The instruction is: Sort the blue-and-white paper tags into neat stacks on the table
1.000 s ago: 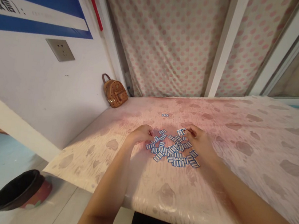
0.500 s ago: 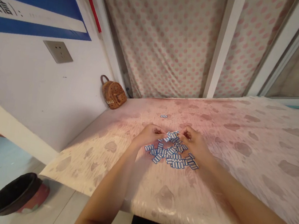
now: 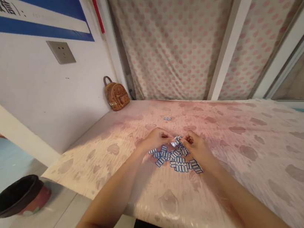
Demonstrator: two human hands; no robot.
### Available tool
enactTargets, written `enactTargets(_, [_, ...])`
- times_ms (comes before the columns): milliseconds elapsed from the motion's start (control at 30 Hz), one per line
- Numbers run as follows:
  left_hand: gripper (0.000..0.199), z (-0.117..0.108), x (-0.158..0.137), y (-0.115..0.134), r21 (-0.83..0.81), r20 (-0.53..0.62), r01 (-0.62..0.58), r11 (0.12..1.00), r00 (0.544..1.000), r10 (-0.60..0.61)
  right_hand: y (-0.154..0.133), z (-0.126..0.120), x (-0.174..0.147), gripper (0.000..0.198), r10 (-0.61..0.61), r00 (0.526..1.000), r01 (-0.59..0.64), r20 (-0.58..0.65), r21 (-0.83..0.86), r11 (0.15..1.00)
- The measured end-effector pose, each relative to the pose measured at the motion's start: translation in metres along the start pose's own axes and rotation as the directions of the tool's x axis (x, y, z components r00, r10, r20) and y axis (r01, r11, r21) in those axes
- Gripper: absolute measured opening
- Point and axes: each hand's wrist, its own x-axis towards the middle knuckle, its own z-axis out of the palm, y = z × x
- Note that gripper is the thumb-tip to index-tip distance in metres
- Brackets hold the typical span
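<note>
A small white-and-blue piece (image 3: 176,141) sits between two sets of fingertips above the tabletop, as I see it from my distant post through the head camera. My left hand (image 3: 157,137) and my right hand (image 3: 194,142) are both pinched narrow on it from opposite sides; the exact grip of each finger is too small for me to make out. Just below, on the near side, I have a loose pile (image 3: 181,166) of similar striped pieces, overlapping at various angles. One lone strip (image 3: 167,118) lies apart, beyond the hands. Under it all spreads a pale pink tablecloth (image 3: 168,202) with darker blotches and a glossy near edge. At the table's far left corner, a brown mini backpack (image 3: 117,96) leans near the wall, below a socket (image 3: 61,52). A polka-dot curtain (image 3: 172,42) hangs behind, and a dark-mouthed bin (image 3: 19,197) stands on the floor at lower left.
</note>
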Motion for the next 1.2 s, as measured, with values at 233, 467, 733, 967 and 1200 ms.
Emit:
enactTargets(233, [0.039,0.005,-0.005,0.009,-0.009,0.004,0.058,0.998,0.998,-0.058,0.001,0.002,-0.001,0.016,0.022,0.999,-0.022,0.046,0.002,1.000])
enactTargets(467, [0.032,0.007,-0.007,0.015,-0.036,0.008,0.024,0.999,1.000,-0.024,0.008,0.004,0.001,0.014,0.013,0.999,-0.015,0.029,0.089,0.996])
enactTargets(733, [0.031,0.004,-0.006,0.009,-0.044,0.048,0.032,0.999,0.998,-0.030,-0.001,-0.004,0.002,0.019,-0.028,1.000,0.027,0.014,0.068,0.997])
enactTargets(967, [0.020,0.008,-0.005,-0.002,0.251,0.130,0.002,0.968,0.991,-0.035,0.008,-0.013,0.008,0.017,0.007,0.996,0.000,-0.089,0.074,0.997])
enactTargets(1200, [0.013,0.013,-0.006,0.004,0.332,0.138,0.007,0.943,0.989,-0.056,0.003,-0.011,0.007,0.018,-0.018,0.993,0.026,-0.120,0.071,0.997])
